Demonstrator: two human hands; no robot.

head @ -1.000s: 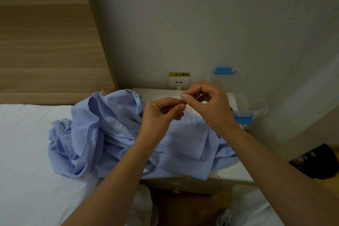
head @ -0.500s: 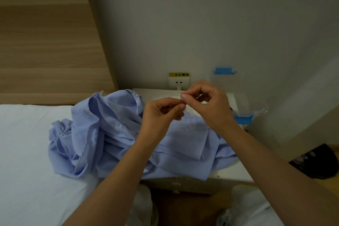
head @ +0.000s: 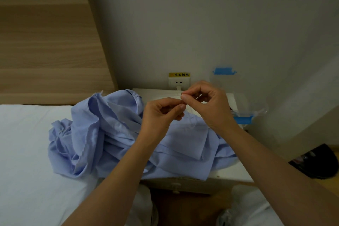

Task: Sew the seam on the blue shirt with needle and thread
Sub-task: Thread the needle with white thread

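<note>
A crumpled light blue shirt (head: pixel 113 134) lies partly on the white bed and partly on a small white bedside cabinet (head: pixel 236 172). Above it my two hands meet fingertip to fingertip. My right hand (head: pixel 207 104) pinches a thin dark needle (head: pixel 181 96) upright between thumb and forefinger. My left hand (head: pixel 161 113) has thumb and forefinger pinched right beside the needle; the thread is too fine to see.
A wall socket (head: pixel 178 82) with a yellow label sits just behind the hands. A clear plastic bag with a blue strip (head: pixel 244 115) rests on the cabinet's right side. The white bed (head: pixel 23 152) fills the left. A dark bag (head: pixel 317 163) lies on the floor at right.
</note>
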